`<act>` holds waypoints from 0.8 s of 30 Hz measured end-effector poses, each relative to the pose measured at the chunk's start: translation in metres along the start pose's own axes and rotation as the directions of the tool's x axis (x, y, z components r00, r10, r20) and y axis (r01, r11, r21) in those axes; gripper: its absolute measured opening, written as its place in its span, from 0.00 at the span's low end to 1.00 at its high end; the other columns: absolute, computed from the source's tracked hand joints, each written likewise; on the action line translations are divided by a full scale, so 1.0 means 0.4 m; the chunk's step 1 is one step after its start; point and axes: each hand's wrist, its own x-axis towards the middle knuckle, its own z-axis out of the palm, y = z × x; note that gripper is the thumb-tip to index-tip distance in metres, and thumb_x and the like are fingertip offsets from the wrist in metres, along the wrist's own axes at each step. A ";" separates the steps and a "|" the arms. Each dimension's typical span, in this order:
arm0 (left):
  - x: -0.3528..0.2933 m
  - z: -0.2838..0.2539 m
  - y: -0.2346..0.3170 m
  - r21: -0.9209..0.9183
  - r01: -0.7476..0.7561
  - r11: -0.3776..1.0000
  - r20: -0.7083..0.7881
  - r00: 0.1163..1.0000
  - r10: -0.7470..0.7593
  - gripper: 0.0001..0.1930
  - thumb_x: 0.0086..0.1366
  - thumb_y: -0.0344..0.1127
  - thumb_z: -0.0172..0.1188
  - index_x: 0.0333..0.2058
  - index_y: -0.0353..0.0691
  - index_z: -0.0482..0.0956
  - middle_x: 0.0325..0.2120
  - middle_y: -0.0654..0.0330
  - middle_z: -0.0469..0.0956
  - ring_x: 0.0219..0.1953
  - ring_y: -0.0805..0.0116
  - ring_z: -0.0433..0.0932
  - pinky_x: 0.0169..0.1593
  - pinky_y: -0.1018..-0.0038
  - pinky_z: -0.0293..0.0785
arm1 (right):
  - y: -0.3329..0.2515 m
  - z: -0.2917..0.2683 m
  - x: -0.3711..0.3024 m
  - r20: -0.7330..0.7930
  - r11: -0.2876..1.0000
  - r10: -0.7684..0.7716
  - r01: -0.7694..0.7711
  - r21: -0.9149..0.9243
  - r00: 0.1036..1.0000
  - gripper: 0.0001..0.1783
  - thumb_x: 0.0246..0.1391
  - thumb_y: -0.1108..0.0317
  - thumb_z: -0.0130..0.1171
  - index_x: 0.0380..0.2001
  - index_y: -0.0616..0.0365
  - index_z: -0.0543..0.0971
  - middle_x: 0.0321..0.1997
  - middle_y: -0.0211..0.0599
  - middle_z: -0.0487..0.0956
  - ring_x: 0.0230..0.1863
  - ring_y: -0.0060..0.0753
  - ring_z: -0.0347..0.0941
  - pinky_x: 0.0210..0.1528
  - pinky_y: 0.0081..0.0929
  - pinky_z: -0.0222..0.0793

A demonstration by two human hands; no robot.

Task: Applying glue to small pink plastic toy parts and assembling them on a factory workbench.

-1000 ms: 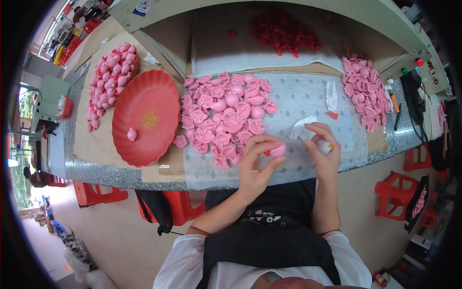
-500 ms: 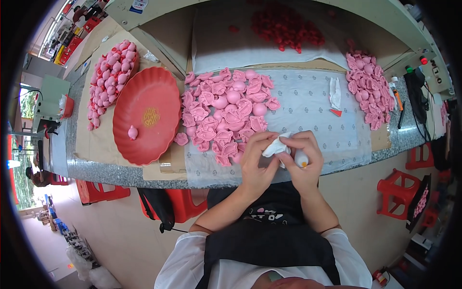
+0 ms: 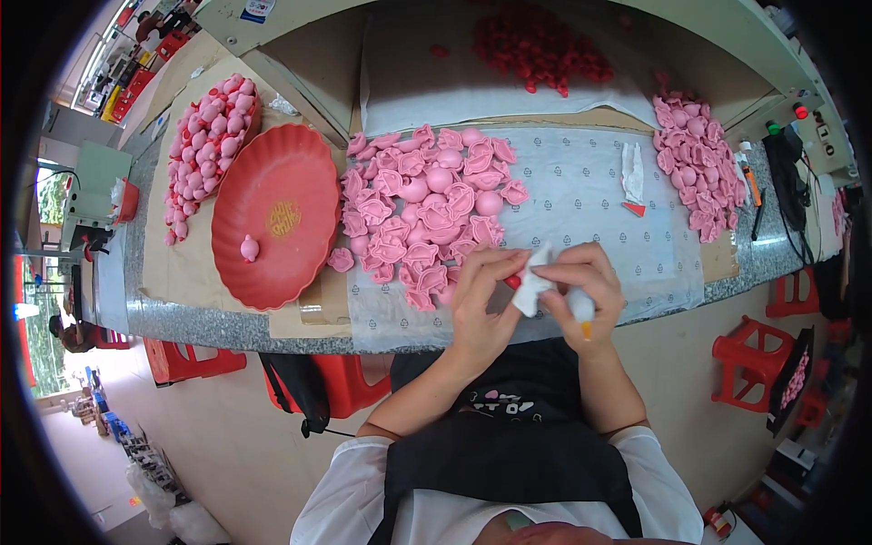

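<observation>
Close to the table's front edge, my two hands meet over a crumpled white tissue (image 3: 533,289). My left hand (image 3: 481,309) is closed round a small red piece (image 3: 513,282), which the tissue partly covers. My right hand (image 3: 595,277) pinches the tissue with thumb and fingers. It also keeps a small white bottle with an orange tip (image 3: 579,302) against the palm, tip pointing down toward me. Just left of my hands lies a heap of pink petal-shaped pieces and balls (image 3: 427,209) on the printed white sheet (image 3: 581,209).
A scalloped red dish (image 3: 304,182) holds one small pink piece (image 3: 250,247). Beyond it is a pile of pink and red pieces (image 3: 209,136). Another pink heap (image 3: 695,163) and a folded tissue (image 3: 632,173) lie to the right. Red pieces (image 3: 545,50) sit under the shelf.
The tissue has turned more upright, and the red piece now shows beside it. My right hand has shifted slightly right, and the bottle's tip has swung down.
</observation>
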 end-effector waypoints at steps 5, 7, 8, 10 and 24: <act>-0.010 -0.006 -0.008 -0.165 0.165 0.972 0.102 0.983 -0.150 0.16 0.43 0.21 0.58 0.35 0.35 0.69 0.35 0.53 0.70 0.39 0.64 0.68 0.43 0.74 0.63 | 0.012 -0.025 -0.008 0.084 0.992 -0.107 0.112 -0.051 0.991 0.14 0.25 0.79 0.61 0.25 0.59 0.77 0.22 0.34 0.68 0.21 0.26 0.64 0.21 0.18 0.58; 0.000 -0.013 -0.002 -0.393 0.273 0.878 0.144 0.961 -0.234 0.17 0.45 0.22 0.57 0.37 0.36 0.68 0.37 0.54 0.69 0.41 0.65 0.67 0.44 0.74 0.62 | 0.030 -0.067 -0.008 0.123 0.987 -0.129 0.139 -0.079 0.984 0.16 0.25 0.79 0.61 0.26 0.59 0.76 0.25 0.35 0.69 0.21 0.27 0.64 0.22 0.18 0.58; 0.005 -0.010 0.000 -0.595 0.365 0.716 0.208 0.931 -0.301 0.18 0.46 0.22 0.56 0.38 0.37 0.66 0.38 0.54 0.68 0.42 0.66 0.66 0.46 0.73 0.61 | 0.040 -0.086 -0.003 0.054 0.961 -0.075 0.086 -0.264 0.996 0.17 0.25 0.78 0.62 0.28 0.60 0.75 0.27 0.36 0.68 0.21 0.27 0.64 0.22 0.17 0.58; 0.004 -0.008 -0.002 -0.709 0.414 0.571 0.282 0.908 -0.309 0.18 0.48 0.25 0.56 0.39 0.39 0.64 0.40 0.54 0.67 0.42 0.67 0.66 0.46 0.74 0.61 | 0.055 -0.112 -0.003 -0.066 0.886 0.033 -0.060 -0.460 0.997 0.22 0.26 0.72 0.64 0.32 0.64 0.73 0.33 0.40 0.67 0.21 0.22 0.61 0.26 0.14 0.56; -0.020 0.041 -0.007 -0.890 0.441 0.118 0.390 0.870 -0.302 0.09 0.54 0.32 0.52 0.35 0.40 0.67 0.38 0.57 0.66 0.42 0.68 0.64 0.45 0.72 0.60 | 0.032 -0.007 -0.055 0.018 0.620 0.390 -0.277 0.734 0.921 0.08 0.33 0.77 0.60 0.23 0.60 0.74 0.39 0.45 0.70 0.34 0.24 0.65 0.36 0.19 0.60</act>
